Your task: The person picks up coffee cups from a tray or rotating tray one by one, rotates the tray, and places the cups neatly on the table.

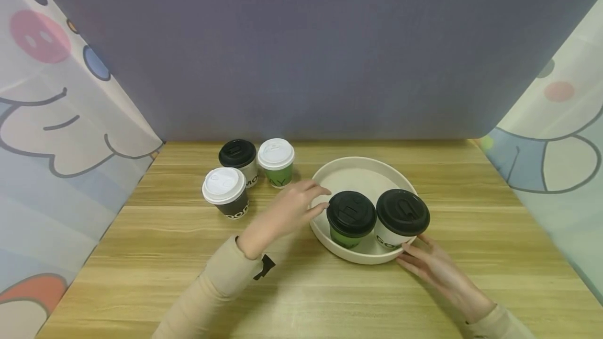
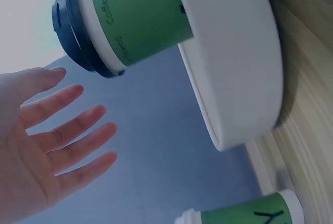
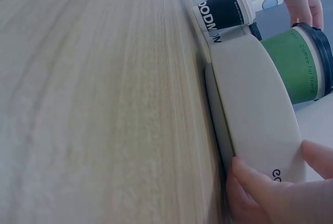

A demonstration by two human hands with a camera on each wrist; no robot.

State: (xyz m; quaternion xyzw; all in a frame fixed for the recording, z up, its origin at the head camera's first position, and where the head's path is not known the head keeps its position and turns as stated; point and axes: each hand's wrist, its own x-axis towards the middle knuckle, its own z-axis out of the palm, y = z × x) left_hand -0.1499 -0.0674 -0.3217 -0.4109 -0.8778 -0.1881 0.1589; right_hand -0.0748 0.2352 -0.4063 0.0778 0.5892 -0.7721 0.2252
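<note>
A round cream tray (image 1: 355,165) lies on the table and carries two lidded paper cups. One is a green cup (image 1: 346,239) with a black lid (image 1: 352,213); the other, a white cup (image 1: 391,238), also has a black lid (image 1: 403,212). My right hand (image 1: 440,271) grips the tray's near right edge, with fingers (image 3: 260,182) against its outer wall and one digit over the rim. Beside the green cup, my left hand (image 1: 294,205) hovers over the tray's left rim. Its fingers (image 2: 78,130) are spread and hold nothing.
Left of the tray stand a black cup with a white lid (image 1: 224,184), a white cup with a black lid (image 1: 237,154) and a green cup with a white lid (image 1: 276,154). A grey panel (image 1: 320,67) backs the wooden table (image 1: 330,302); cartoon-printed curtains (image 1: 61,119) flank it.
</note>
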